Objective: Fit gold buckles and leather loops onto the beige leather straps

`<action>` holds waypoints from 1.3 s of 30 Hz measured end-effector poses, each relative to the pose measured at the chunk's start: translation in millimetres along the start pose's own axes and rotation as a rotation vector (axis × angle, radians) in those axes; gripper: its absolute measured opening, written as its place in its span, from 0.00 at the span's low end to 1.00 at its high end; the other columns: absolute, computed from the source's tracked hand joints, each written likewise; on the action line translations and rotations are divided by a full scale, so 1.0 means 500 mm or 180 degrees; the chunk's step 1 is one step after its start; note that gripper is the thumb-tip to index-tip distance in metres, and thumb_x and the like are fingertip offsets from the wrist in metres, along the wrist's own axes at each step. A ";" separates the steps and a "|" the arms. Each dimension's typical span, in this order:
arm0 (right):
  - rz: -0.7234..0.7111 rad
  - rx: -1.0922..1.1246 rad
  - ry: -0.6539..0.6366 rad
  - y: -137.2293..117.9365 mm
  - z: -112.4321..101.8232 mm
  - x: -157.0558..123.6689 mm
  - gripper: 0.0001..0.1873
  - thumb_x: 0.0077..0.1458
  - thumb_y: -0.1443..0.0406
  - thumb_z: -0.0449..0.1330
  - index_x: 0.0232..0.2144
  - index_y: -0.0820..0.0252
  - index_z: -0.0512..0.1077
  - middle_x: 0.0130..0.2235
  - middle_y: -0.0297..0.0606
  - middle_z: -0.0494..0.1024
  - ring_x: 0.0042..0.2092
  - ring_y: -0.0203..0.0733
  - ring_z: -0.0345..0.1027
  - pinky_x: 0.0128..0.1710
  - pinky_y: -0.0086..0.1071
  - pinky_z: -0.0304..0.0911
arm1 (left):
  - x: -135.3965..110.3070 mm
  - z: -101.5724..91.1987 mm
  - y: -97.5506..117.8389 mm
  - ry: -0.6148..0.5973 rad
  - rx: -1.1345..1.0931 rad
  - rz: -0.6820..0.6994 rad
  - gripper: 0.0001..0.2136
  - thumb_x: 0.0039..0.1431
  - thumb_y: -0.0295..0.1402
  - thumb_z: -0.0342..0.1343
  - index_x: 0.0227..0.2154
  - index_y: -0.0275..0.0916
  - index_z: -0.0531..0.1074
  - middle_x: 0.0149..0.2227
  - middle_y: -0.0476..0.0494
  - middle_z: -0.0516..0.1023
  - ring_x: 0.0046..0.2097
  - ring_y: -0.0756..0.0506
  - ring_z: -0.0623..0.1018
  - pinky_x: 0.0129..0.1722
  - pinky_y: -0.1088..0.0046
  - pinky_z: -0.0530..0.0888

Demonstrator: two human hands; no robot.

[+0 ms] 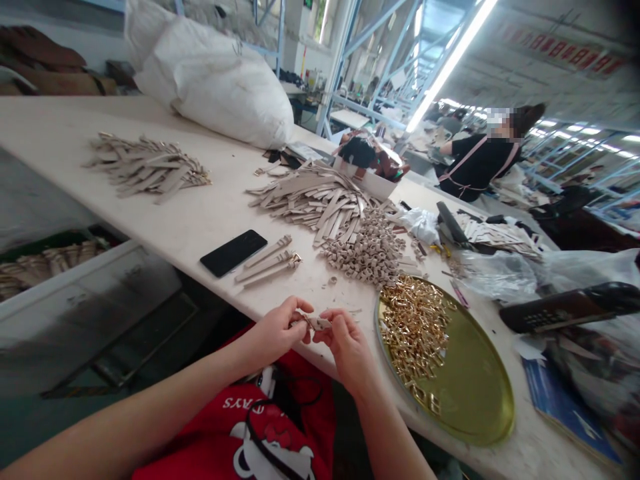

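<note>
Over the table's front edge, both hands hold a short light-beige strap (320, 323) between them. My left hand (290, 328) pinches its left end, where a small bit of gold metal seems to show. The fingers of my right hand (345, 337) are closed on the right end. Just beyond lie a few beige straps with gold buckles (273, 265). Farther off are a heap of small beige loops (367, 247) and a large pile of loose beige straps (320, 200). Gold buckles (415, 320) fill part of a round gold tray (480, 380) to the right.
A black phone (234, 252) lies left of the straps. Another strap pile (150, 167) sits far left, near a big white sack (210, 73). At right are a dark bottle-like object (570, 307), plastic bags and a blue booklet (570, 407). A person (480, 160) stands beyond the table.
</note>
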State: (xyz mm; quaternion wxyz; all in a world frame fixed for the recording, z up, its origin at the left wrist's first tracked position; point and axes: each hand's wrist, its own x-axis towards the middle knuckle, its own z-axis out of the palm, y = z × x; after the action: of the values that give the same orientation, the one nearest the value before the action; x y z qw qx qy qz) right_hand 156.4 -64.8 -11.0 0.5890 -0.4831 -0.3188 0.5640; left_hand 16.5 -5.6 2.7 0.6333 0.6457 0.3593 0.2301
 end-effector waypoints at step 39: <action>-0.0318 -0.2487 -0.0330 0.040 -0.041 -0.030 0.03 0.52 0.65 0.52 0.31 0.57 0.66 0.24 0.29 0.66 0.26 0.35 0.58 0.25 0.28 0.53 | -0.023 -0.006 -0.023 -0.0671 0.0266 -0.0786 0.15 0.49 0.38 0.54 0.38 0.35 0.67 0.25 0.49 0.75 0.29 0.48 0.74 0.27 0.77 0.66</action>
State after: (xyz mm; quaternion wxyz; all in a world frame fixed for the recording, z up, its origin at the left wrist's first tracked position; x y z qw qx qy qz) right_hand 165.7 -85.8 -33.9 0.3706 -0.6257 -0.5618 0.3945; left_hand 4.8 -13.1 -6.5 0.6635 0.6430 0.3768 0.0664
